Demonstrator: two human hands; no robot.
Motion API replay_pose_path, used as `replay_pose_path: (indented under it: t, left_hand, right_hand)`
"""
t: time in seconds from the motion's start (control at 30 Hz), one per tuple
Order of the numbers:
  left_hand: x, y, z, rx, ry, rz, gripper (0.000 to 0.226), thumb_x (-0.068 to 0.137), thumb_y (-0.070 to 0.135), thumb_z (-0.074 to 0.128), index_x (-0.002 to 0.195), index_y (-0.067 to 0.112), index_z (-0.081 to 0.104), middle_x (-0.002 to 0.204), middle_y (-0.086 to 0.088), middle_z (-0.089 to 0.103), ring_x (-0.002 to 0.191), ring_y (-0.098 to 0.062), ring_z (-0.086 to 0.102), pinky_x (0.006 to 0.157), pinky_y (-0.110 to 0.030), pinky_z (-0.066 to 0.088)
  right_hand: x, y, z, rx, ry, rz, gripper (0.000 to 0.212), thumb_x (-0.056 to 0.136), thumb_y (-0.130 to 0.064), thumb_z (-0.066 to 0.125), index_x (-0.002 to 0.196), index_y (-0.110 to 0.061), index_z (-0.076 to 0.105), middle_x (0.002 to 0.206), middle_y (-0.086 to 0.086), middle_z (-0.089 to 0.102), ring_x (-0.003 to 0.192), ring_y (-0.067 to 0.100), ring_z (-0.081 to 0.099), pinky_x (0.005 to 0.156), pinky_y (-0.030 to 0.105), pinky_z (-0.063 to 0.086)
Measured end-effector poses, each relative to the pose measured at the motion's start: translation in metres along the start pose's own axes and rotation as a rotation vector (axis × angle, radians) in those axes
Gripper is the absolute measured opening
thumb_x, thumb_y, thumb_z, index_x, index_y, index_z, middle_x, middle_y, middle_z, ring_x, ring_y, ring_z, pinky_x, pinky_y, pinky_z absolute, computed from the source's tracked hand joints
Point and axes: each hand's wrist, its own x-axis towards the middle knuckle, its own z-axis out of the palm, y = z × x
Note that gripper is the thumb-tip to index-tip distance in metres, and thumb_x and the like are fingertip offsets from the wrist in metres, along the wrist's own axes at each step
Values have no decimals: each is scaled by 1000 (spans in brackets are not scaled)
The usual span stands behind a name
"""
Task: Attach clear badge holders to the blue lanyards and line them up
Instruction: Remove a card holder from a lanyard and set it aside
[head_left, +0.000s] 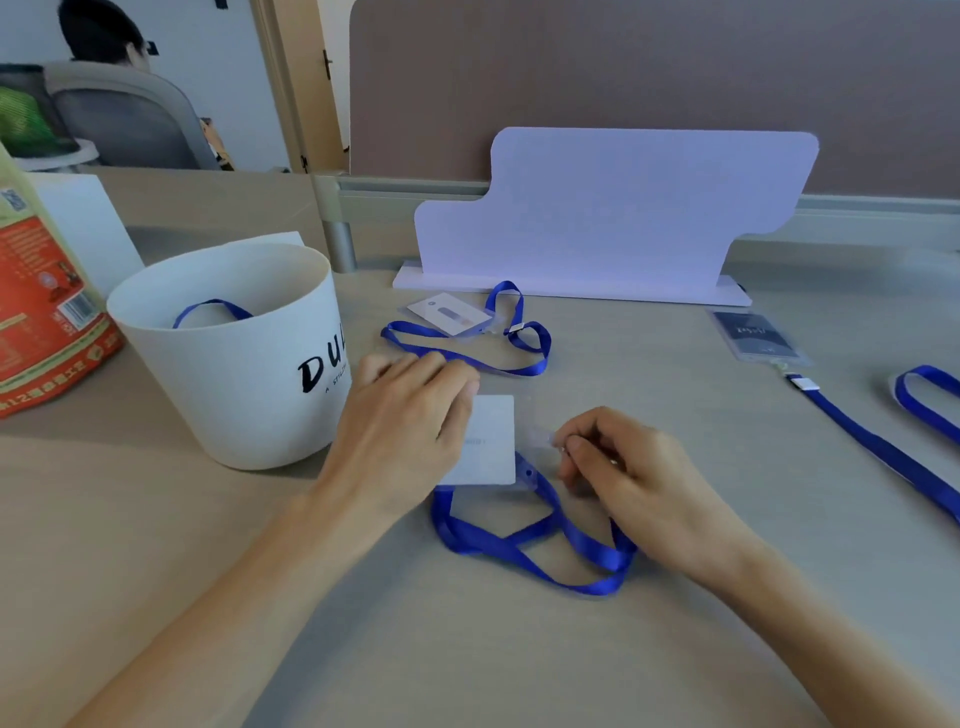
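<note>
Clear badge holder (492, 434) crosswise, slot end toward right hand (628, 470).

I sit at a pale wood-grain desk (467, 649). Along its far edge a brown partition panel (623, 62) stands on a grey rail (415, 189), with a round metal post (340, 244) at the left end. Beyond are a white wall (223, 78), a wooden door frame (291, 78) and a person's grey office chair (124, 119).

Bare left hand (400, 421), bare right hand (628, 467), slim forearms — uncovered to the frame's edge
</note>
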Motion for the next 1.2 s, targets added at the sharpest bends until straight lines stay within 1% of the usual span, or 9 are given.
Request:
replay_pose_path:
  t: [0.13,0.23,0.37,0.53,0.67,0.77,0.9,1.07,1.2]
  left_hand:
    - [-4,-6,11,-8,-174,-54,40,91,38,25,89,21,61,87,5,59,87,-21,58,78,-34,36]
    - [-3,0,9,-158,-114,58,31,92,34,40,105,22,65,97,4,58,95,-17,55,85,-31,38]
    - [-8,24,5,-436,-102,199,24,90,39,56,96,21,71,84,9,57,85,-11,54,78,-27,45]
    - [-13,24,15,-404,-84,220,13,82,34,69,88,22,69,73,12,54,73,-10,52,64,-30,46]
    - [-14,24,13,-380,-95,180,15,81,40,66,87,27,70,71,11,56,71,-5,51,59,-23,43]
    - [-15,25,12,-347,-123,184,20,83,46,61,86,30,72,72,13,56,71,-2,50,57,-12,33]
    - [-14,24,11,-357,-99,200,20,86,43,60,86,28,73,74,13,60,72,-2,51,59,-17,38]
    - [-12,22,10,-308,-38,229,15,86,35,65,85,21,72,75,9,62,72,-12,55,61,-15,33]
    - [-13,23,12,-288,6,299,17,91,30,62,87,18,72,77,7,63,74,-15,53,61,-25,43]
  right_hand:
    - [5,2,-4,122,-107,73,27,101,-9,39,91,-12,64,67,-4,67,62,6,60,67,24,49]
    - [7,4,-4,152,-88,76,29,102,-8,39,91,-12,65,64,-4,65,60,6,58,65,20,48]
    - [9,7,-3,207,-90,79,24,100,-14,46,91,-11,67,62,-7,64,59,4,57,63,16,47]
    - [8,7,-4,262,-112,100,16,96,-18,56,94,-13,71,70,-4,73,69,5,65,69,17,53]
    - [8,8,-4,158,-88,60,15,95,-14,58,92,-16,72,88,5,76,88,27,69,86,43,53]
    - [8,7,-3,129,-67,41,19,93,-6,59,87,-19,71,86,1,76,85,15,71,85,36,55]
    - [8,6,-2,150,-15,36,16,91,-10,62,83,-22,70,80,-4,74,76,7,67,77,26,53]
    - [5,3,-4,195,-47,44,8,86,-26,69,87,-20,75,89,9,76,91,34,67,85,46,53]
    - [4,2,-3,164,-72,24,12,91,-21,64,87,-20,75,88,-1,76,89,21,69,85,41,53]
